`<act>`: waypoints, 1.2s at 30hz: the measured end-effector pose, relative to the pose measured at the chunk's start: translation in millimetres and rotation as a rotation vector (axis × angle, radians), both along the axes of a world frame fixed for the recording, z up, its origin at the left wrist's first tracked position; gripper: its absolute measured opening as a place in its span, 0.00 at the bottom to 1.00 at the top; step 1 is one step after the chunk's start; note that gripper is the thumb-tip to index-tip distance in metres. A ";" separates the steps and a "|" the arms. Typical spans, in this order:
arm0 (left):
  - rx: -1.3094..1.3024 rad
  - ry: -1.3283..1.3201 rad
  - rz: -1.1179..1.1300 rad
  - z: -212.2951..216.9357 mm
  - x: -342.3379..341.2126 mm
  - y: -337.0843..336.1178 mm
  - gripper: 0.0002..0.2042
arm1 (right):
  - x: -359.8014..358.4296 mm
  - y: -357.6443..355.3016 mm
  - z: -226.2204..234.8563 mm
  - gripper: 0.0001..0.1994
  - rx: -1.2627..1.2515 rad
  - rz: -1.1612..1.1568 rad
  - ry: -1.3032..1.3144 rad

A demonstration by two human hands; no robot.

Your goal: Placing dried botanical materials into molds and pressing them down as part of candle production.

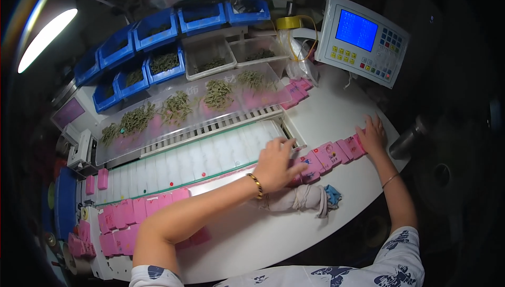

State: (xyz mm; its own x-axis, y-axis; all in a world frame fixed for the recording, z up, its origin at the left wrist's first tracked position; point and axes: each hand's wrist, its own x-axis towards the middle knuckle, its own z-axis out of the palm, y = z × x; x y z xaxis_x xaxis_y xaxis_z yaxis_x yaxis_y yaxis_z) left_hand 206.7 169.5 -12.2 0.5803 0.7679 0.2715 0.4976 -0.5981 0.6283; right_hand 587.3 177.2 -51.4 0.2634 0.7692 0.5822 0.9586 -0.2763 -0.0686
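Observation:
A row of flat pink blocks (329, 155) with handwritten marks runs slantwise across the white table, between my two hands. At the row's left end is my left hand (276, 165), its fingers apart and its thumb reaching toward the blocks. My right hand (372, 135) lies at the far right end, fingers spread, touching or very near the last block. Just below the row rests a rolled greyish cloth bundle (297, 198) with a blue end. Whether my left fingertips touch a block is hard to tell.
A long white slotted tray (179, 163) with a green edge lies left. Behind it, a clear bin (197, 113) holds heaps of small greenish pieces, below blue bins (156, 30). More pink blocks (126, 212) sit lower left. A control panel (363, 40) stands back right, a dark cylinder (407, 140) at the right edge.

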 end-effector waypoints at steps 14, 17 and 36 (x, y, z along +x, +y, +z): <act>-0.039 0.204 0.196 33.3 -157.0 -83.9 0.23 | -140.0 152.5 -13.9 0.20 -0.236 0.315 0.375; -0.069 0.175 0.259 29.6 -178.2 -89.7 0.22 | -150.2 176.3 -26.6 0.21 -0.200 0.397 0.348; 0.046 0.499 0.468 1.1 -116.0 108.9 0.23 | -101.4 236.7 -28.7 0.23 -0.012 -0.044 0.580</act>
